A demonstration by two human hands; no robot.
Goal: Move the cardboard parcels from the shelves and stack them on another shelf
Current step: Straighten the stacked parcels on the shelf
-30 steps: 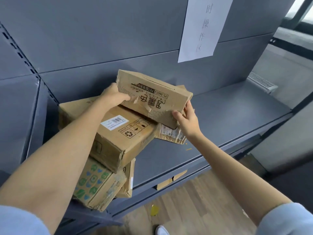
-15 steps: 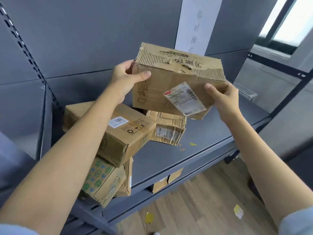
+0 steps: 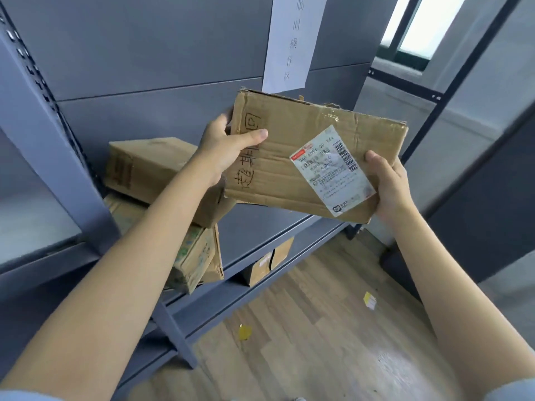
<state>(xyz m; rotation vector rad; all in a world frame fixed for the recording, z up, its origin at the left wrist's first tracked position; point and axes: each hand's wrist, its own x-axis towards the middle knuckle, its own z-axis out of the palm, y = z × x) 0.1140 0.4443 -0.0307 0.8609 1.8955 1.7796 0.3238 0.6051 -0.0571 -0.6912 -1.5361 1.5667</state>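
Cardboard parcel [image 3: 304, 157], flat and creased, is up in the air in front of the grey shelf unit, clear of the shelf board [image 3: 260, 227], its big face tilted toward the camera so the white shipping label [image 3: 333, 172] shows. Left hand [image 3: 223, 149] grips the left end, thumb across the front face, fingers hidden behind; right hand [image 3: 389, 180] clamps the lower right corner, thumb in front, fingers underneath. One hand per end likely keeps the floppy box level while it travels to another shelf. Left behind on the shelf: a tan box [image 3: 150, 169] lying tilted on top of a green-printed box [image 3: 191, 256], both leaning at the shelf edge, with a flat cardboard piece beside the printed one. Count: one parcel held, two clear boxes on this shelf, two small boxes [image 3: 269, 261] on the level below, partly hidden. One paper sign [image 3: 292, 41] on the back panel. Two scraps on the wood floor: yellow bit [image 3: 244, 332], pale sticker [image 3: 369, 300].
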